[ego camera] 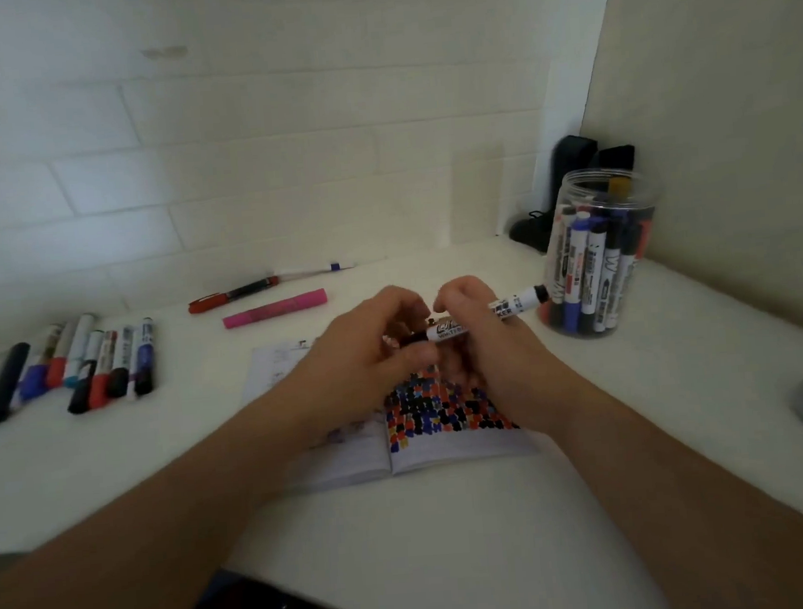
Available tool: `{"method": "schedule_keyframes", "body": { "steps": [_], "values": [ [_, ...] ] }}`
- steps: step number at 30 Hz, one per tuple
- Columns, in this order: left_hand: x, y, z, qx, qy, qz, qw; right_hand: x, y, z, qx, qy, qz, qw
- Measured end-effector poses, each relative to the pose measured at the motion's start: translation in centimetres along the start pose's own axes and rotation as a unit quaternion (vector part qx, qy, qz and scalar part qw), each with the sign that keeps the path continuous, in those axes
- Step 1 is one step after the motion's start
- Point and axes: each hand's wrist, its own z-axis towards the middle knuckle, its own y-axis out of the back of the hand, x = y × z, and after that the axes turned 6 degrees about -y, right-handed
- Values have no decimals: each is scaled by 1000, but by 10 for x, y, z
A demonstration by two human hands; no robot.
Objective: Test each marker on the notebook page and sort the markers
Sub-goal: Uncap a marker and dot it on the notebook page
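sorted markers (85,364) lying in a row at far left, well apart from the hands | left hand (369,349) pinching the marker's near, capped end | whiteboard marker (481,315) being held over the notebook (447,443), long axis running left-right, tilted up toward the jar | right hand (482,332) gripping the barrel | jar (595,252) standing just beside the marker's far end

Both hands, left hand (369,340) and right hand (477,327), around a whiteboard marker (509,307) above the notebook (447,448)
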Motion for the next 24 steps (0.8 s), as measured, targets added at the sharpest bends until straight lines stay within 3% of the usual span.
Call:
{"method": "schedule_keyframes", "body": {
  "steps": [4,16,20,24],
  "values": [
    [10,-21,-10,19,-53,55,997,-9,-1,2,-17,13,-33,999],
    [15,-23,-9,27,-69,106,992,-10,-2,1,-9,-15,18,1000],
    [13,-16,-12,59,-37,-7,998,-9,0,-1,-13,-6,22,1000],
    [16,-8,-12,36,45,-100,993,-3,7,-1,-29,-18,53,998]
  ]
}}
